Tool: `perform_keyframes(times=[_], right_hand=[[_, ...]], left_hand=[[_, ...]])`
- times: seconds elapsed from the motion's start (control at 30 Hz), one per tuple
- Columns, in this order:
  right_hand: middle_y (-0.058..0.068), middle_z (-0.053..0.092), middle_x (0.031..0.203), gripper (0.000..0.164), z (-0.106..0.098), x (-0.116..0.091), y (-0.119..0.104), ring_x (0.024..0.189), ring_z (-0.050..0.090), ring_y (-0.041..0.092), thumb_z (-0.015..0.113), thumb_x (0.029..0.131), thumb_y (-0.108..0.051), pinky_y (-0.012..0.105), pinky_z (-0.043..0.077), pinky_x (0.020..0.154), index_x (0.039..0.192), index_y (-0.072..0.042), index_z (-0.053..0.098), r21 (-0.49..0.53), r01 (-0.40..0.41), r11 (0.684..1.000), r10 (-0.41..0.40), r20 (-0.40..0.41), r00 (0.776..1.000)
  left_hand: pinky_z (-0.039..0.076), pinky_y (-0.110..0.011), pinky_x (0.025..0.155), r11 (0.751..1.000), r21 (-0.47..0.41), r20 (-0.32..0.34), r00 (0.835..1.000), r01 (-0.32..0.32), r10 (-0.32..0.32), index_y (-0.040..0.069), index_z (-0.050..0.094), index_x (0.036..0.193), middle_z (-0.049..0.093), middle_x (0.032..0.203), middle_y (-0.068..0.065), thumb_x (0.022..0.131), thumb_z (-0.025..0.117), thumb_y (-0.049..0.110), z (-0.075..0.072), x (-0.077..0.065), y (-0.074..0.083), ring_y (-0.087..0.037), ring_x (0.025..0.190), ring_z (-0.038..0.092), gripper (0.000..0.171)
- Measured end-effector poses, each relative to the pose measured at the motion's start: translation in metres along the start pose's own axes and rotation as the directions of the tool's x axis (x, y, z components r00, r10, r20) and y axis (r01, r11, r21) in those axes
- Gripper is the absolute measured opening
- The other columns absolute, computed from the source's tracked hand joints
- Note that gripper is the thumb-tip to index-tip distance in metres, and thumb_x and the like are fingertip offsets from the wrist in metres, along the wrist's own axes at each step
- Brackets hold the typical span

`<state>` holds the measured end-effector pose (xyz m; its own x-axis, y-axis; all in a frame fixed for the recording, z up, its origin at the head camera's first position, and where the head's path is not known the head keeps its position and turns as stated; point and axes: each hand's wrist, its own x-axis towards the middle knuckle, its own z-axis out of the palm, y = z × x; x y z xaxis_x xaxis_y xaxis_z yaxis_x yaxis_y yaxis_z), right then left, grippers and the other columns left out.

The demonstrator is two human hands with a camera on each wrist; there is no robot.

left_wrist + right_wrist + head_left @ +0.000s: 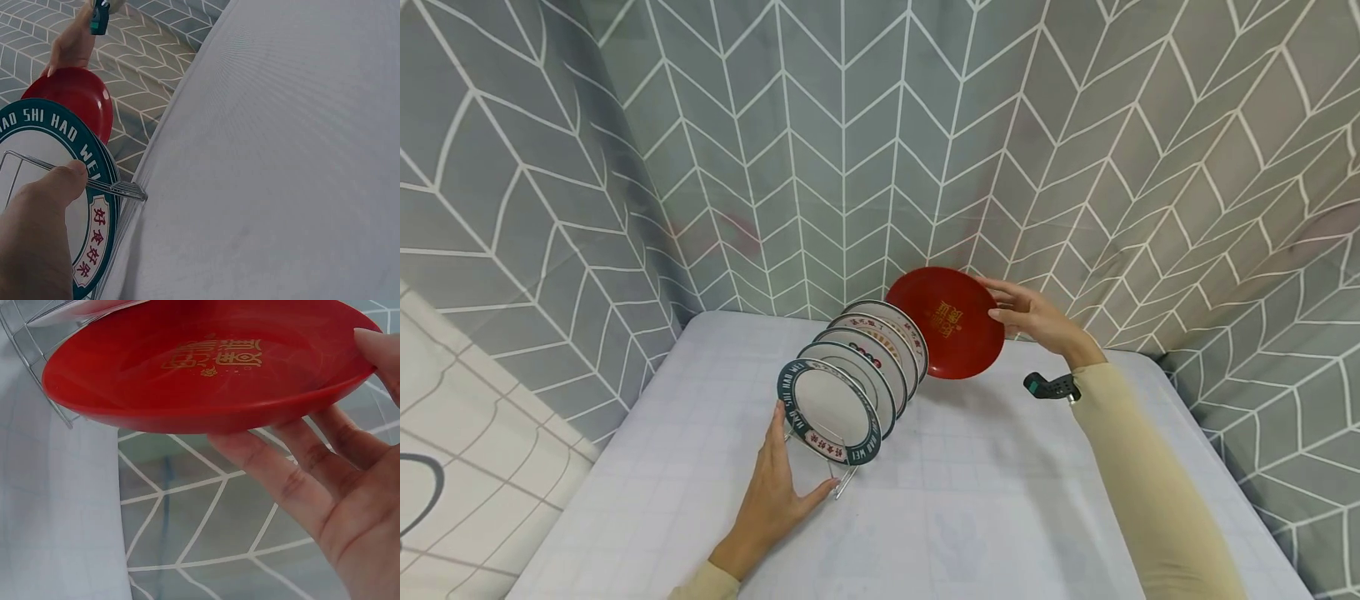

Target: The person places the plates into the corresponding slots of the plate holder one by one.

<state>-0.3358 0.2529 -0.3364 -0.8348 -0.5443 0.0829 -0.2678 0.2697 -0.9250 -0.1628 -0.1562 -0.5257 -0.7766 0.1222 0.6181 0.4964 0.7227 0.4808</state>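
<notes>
A red plate (934,323) with gold characters is held up at the back of the table, behind the row of plates. My right hand (1033,318) grips its right edge, thumb on the face and fingers underneath. Several white plates with coloured rims stand on edge, tilted, in a wire dish rack (844,482). Frontmost is a green-rimmed plate (829,412) with lettering round it. My left hand (778,492) holds the rack's front end; in the left wrist view, the thumb (62,181) lies over the wire. The red plate's left edge overlaps the rearmost white plate in the head view.
A white cloth (970,517) covers the table under the rack. Grey curtains (820,167) with white zigzag lines hang close behind the table and along its sides. A dark wristband (1052,387) sits on the right wrist.
</notes>
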Motion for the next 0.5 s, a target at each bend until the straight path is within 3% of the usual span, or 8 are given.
perform_keyframes(times=[0.23,0.5], right_hand=[[0.01,0.056,0.135,0.054,0.01,0.012,-0.019,0.111,0.062,0.022,0.056,0.098,-0.016,0.039,0.06,0.084,0.15,-0.021,0.042,-0.136,-0.015,0.991,0.014,-0.009,1.0],[0.018,0.054,0.135,0.055,0.023,0.032,-0.039,0.111,0.062,0.031,0.057,0.097,-0.014,0.047,0.06,0.082,0.149,-0.019,0.042,-0.19,-0.014,0.982,0.033,0.097,0.995]], left_hand=[[0.004,-0.017,0.123,1.0,-0.005,0.013,1.0,0.011,-0.011,-0.007,0.005,0.154,0.014,0.162,-0.023,0.063,0.09,0.044,-0.002,0.0,0.001,-0.035,0.148,0.024,0.135],[0.004,-0.015,0.122,1.0,-0.009,-0.01,1.0,-0.007,0.006,-0.008,0.006,0.153,0.015,0.161,-0.025,0.064,0.088,0.046,-0.001,-0.001,0.002,-0.041,0.143,0.03,0.133]])
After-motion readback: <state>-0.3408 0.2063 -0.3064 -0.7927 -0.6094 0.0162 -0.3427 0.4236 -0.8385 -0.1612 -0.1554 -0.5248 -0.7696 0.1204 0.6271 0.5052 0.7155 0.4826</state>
